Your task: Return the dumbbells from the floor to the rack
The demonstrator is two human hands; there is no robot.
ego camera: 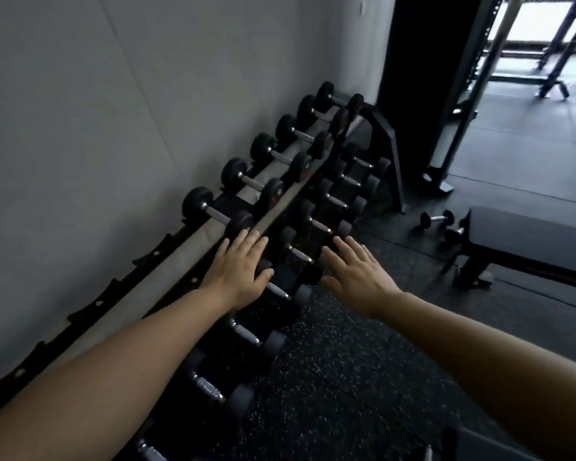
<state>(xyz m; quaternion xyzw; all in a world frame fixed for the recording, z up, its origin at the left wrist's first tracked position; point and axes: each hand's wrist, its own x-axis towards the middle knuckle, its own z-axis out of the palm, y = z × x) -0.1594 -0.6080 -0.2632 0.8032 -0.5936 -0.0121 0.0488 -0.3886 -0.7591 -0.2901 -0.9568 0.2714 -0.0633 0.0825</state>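
A two-tier dumbbell rack (pixel 391 141) runs along the wall, with several black dumbbells on both tiers. My left hand (pixel 238 272) hovers flat with fingers apart over the rack's front rail, just beside the nearest upper-tier dumbbell (pixel 218 216). My right hand (pixel 358 271) is spread open above the lower tier's outer ends, holding nothing. Two small dumbbells lie on the floor by the bench: one (pixel 437 219) in plain sight, another (pixel 454 232) partly hidden behind the bench edge.
A black padded bench (pixel 532 241) stands on the right. A grey machine upright (pixel 446 151) with its foot stands past the rack's far end. The near part of the upper tier has unfilled cradles (pixel 113 291). Speckled rubber floor (pixel 346 377) lies in front of the rack.
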